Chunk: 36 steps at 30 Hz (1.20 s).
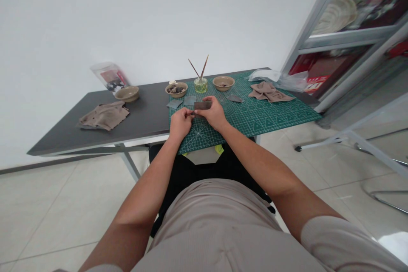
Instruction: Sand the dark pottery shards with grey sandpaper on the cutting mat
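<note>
As left hand (180, 122) pinches small dark piece (191, 112), right hand (214, 114) grips dark sheet (202, 105) over green cutting mat (267, 119).

Left hand (180, 124) and right hand (214, 114) pinch dark rectangular sheet (202, 105) between fingertips, above green cutting mat (255, 121) on dark surface (143, 110). Three grey sheets (190, 100) lie just beyond hands. Farther: glass jar (200, 86) of yellowish liquid holding two brushes (199, 66), between two tan bowls (176, 89). Third bowl (126, 93) and crumpled taupe cloth (104, 115) left; second cloth (270, 92) right.

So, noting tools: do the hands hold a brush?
No, thin brushes stand in a clear glass jar beyond the left hand and right hand.
</note>
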Motion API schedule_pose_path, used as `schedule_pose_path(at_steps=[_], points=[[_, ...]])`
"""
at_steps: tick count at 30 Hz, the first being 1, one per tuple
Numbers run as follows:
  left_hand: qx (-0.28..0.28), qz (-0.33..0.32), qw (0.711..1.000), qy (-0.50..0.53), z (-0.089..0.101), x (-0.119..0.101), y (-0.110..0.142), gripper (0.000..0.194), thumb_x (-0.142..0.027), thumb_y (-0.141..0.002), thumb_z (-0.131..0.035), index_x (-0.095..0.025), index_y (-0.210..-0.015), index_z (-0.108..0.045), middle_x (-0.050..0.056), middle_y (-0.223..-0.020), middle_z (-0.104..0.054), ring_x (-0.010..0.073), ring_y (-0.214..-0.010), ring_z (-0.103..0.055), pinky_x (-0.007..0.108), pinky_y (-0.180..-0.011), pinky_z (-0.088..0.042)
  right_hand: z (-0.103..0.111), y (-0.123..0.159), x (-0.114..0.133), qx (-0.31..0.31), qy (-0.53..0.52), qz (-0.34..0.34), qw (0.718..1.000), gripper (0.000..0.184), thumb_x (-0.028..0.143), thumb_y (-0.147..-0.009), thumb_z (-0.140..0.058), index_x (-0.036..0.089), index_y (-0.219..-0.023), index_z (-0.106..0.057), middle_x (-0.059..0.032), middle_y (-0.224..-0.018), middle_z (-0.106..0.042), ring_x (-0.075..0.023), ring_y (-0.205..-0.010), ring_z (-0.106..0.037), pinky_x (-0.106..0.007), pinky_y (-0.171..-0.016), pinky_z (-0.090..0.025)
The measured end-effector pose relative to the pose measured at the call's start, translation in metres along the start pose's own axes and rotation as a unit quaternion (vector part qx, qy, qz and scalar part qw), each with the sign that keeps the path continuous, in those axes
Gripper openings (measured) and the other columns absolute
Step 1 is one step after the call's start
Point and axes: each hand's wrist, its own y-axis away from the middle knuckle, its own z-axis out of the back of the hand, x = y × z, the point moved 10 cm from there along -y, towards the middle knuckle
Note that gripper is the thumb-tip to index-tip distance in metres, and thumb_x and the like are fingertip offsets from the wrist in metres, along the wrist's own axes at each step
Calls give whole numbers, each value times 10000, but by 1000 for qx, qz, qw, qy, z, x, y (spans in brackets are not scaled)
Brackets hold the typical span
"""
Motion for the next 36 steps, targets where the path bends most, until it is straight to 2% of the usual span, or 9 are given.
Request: schedule_pose_path(at_steps=[6, 10, 12, 17, 21, 27, 31, 34, 36], points=[[-23, -16, 1000, 0, 4, -3, 3, 68, -161, -805, -633, -200, -814, -689, 8, -770, -687, 179, -739, -616, 302, -743, -466, 4, 0, -8, -35, -40, -18, 998, 514, 382, -636, -803, 216, -1058, -561, -33, -979, -656, -228, -895, -628, -420, -860, -538], [-41, -54, 997, 31, 8, -8, 4, 31, -171, -782, -668, -192, -797, -684, 15, -805, -667, 173, -771, -610, 297, -760, -480, -4, -2, -16, -13, -115, -15, 993, 499, 429, -711, -746, 237, -1122, -537, -37, -1046, -656, -218, -933, -640, -390, -825, -566], [-35, -51, 995, 80, 8, -6, 3, 107, -175, -791, -654, -198, -884, -704, 5, -798, -663, 158, -731, -607, 288, -731, -491, -5, -3, -16, -6, -119, -1, 993, 493, 438, -713, -742, 239, -1115, -539, -40, -1049, -660, -223, -961, -635, -389, -845, -560], [-42, -21, 985, 167, 11, 2, 0, 166, -217, -832, -625, -207, -965, -724, -20, -730, -657, 127, -622, -599, 270, -668, -504, -7, -4, -17, 3, -171, -19, 985, 473, 408, -670, -773, 237, -1040, -534, -14, -954, -654, -212, -896, -634, -389, -826, -558], [-43, 0, 984, 172, 11, 9, -2, 189, -237, -713, -769, -203, -892, -721, -29, -700, -662, 132, -644, -599, 264, -672, -509, -7, -2, -11, 9, -207, -36, 978, 506, 354, -587, -832, 236, -982, -539, 17, -877, -636, -187, -813, -616, -352, -768, -548], [-37, 26, 962, 270, 3, 17, -3, 217, -215, -773, -695, -211, -983, -639, 1, -842, -741, 153, -745, -685, 302, -768, -557, -8, 2, 1, 29, -236, -32, 971, 462, 332, -547, -866, 225, -916, -610, 28, -812, -656, -172, -769, -610, -330, -751, -522], [-34, 2, 980, 198, 9, 5, 1, 97, -300, -854, -657, -204, -865, -657, 16, -841, -736, 167, -785, -681, 302, -778, -538, -10, 3, 3, 48, -240, -42, 969, 303, 353, -600, -840, 200, -751, -626, 39, -700, -616, -147, -689, -589, -319, -729, -516], [-78, -32, 988, 126, 23, -6, 5, 96, -288, -877, -640, -211, -857, -692, 16, -870, -719, 167, -815, -657, 296, -797, -516, -16, 5, 3, 79, -265, -67, 959, 327, 372, -603, -835, 212, -795, -624, 29, -765, -664, -161, -714, -639, -328, -713, -545], [-77, -25, 991, 108, 24, -7, 6, 100, -280, -886, -628, -213, -886, -702, 7, -820, -702, 162, -771, -643, 288, -770, -511, -21, 7, 2, 103, -288, -96, 947, 388, 386, -590, -843, 224, -851, -604, 19, -833, -693, -175, -726, -672, -338, -680, -568]])
